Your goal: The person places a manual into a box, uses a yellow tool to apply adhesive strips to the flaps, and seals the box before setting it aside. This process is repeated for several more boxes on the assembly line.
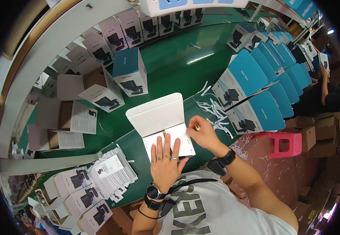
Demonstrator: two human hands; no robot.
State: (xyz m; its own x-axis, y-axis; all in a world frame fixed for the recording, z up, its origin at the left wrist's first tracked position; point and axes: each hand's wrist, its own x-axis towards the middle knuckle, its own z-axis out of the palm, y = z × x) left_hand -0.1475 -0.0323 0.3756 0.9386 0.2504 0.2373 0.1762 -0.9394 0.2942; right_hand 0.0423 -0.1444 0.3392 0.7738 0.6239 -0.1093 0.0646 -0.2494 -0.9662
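Note:
A white cardboard box (159,114) stands in front of me on the green table, its large lid flap raised at the far side. My left hand (166,156) lies flat over the box's inner flaps, fingers stretched out and pointing away from me. At the box's right edge is my right hand (202,133), its fingers curled together by the side flap. Whatever those fingers may pinch is hidden; a small yellowish spot shows among them. A closed box (130,72) with a blue-green top and a picture of a black device stands beyond, to the left.
Blue-topped boxes with raised flaps (252,74) stand in rows at the right. Shredded paper strips (215,113) lie beside them. Nearer left is a stack of leaflets (117,172). Open boxes (99,92) line the left. A pink stool (285,144) stands on the floor; a person (322,94) works beyond.

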